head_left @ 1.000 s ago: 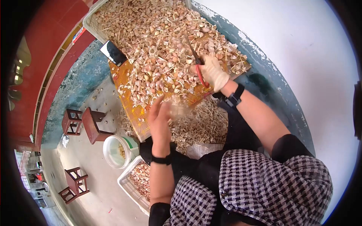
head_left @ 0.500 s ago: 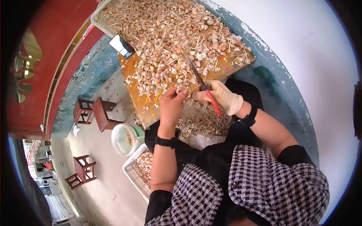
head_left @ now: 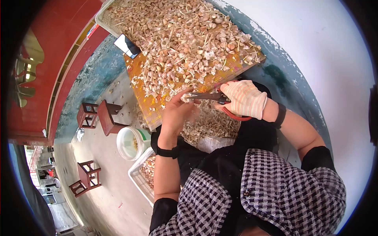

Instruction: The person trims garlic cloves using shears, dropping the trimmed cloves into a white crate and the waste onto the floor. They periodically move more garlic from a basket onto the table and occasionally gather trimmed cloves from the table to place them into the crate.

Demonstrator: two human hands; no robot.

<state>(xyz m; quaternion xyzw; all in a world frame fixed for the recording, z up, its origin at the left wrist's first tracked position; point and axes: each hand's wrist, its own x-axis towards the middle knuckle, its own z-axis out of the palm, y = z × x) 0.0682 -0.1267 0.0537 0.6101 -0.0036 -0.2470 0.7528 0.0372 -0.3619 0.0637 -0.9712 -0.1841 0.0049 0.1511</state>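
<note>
The right hand (head_left: pixel 246 98), in a striped knit glove, is closed around the red handles of the scissors (head_left: pixel 204 96), whose dark blades point across toward the left hand. Whether the blades are fully together is hard to tell. The bare left hand (head_left: pixel 177 112) is partly curled, pinching a small garlic piece (head_left: pixel 186 97) between thumb and fingertips; its lower fingers are blurred. The tip of the scissors meets the garlic piece, just off the near edge of the desk (head_left: pixel 151 112). A broad heap of garlic cloves (head_left: pixel 177 51) with loose skins and stalks spreads over the yellow patterned desk beyond both hands, and a phone (head_left: pixel 128 46) lies beside the heap at its left edge. Below the hands is a pile of dry trimmings (head_left: pixel 212 126). To the left of the person's legs stand a white bucket (head_left: pixel 128 143) and, nearer the person, a white basket (head_left: pixel 138 179) holding cloves.
</note>
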